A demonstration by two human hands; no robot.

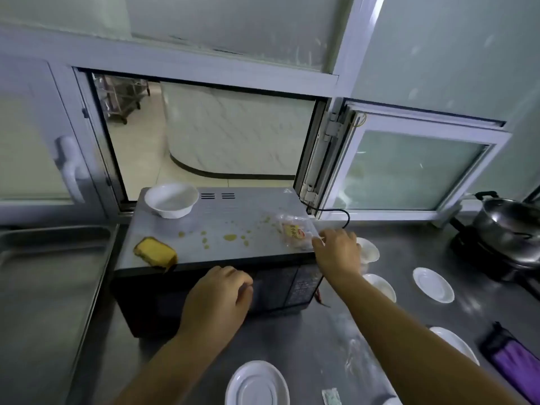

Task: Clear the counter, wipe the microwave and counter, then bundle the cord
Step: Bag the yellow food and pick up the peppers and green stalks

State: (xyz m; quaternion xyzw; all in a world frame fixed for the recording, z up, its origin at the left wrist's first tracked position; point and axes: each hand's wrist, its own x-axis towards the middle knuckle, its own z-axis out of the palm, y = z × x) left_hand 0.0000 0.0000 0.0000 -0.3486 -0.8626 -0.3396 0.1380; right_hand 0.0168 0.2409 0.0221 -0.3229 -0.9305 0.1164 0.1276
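Note:
The microwave [222,217] stands on the steel counter [292,340], its grey top spotted with yellow-brown stains. On that top sit a white bowl [171,200] at the back left, a yellow sponge [155,252] at the front left and a clear plastic food bag [295,233] at the right edge. My right hand [337,252] pinches the bag's edge. My left hand [219,299] hovers in front of the microwave door with fingers loosely curled, holding nothing. The black cord [336,213] runs from behind the microwave toward the window.
White plates [433,285] [257,384] and small bowls [380,285] lie on the counter to the right. A steel pot [508,223] sits on a cooker at far right. A purple pouch [511,358] lies at the right edge; a sink basin [49,287] is on the left.

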